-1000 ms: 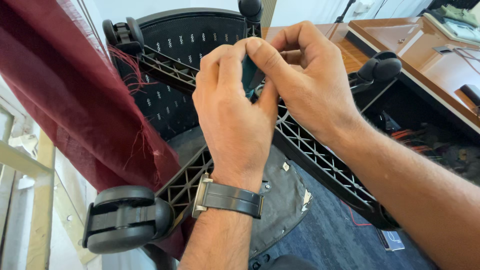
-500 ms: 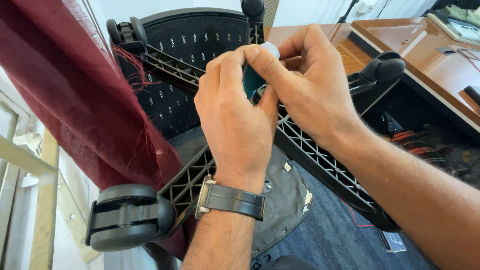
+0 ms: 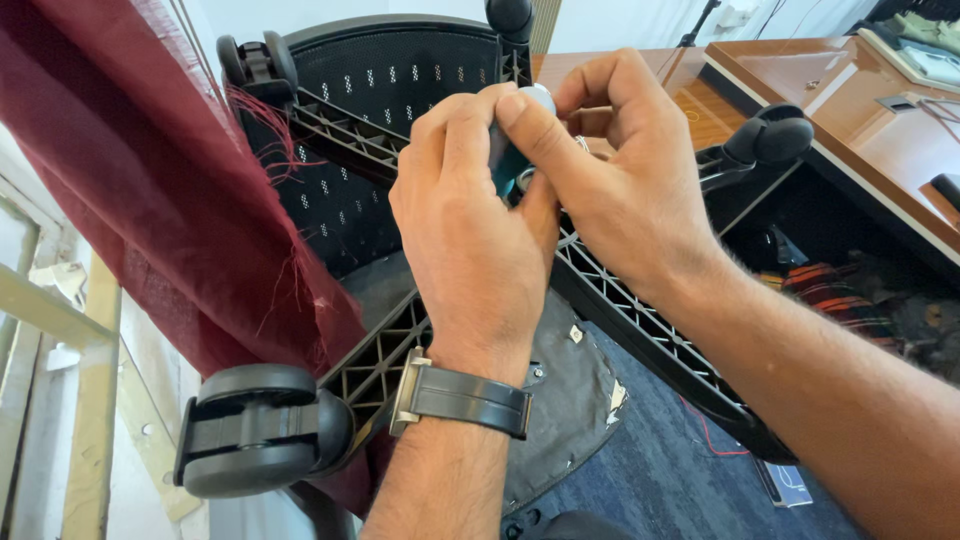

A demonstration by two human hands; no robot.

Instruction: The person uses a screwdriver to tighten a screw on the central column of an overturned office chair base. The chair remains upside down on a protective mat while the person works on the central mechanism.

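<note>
Left hand [image 3: 478, 240] and right hand [image 3: 625, 185] both clenched on teal tool [image 3: 507, 160], held upright over hub of upturned chair base [image 3: 640, 330]. Tool axis points down toward hub, tip hidden. Hands touching. Caster [image 3: 255, 428] well apart, lower left.

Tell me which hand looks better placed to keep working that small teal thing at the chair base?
Probably the right hand: its fingertips pinch the teal thing from above. The left hand wraps it from below, seemingly steadying it over the chair base.
</note>
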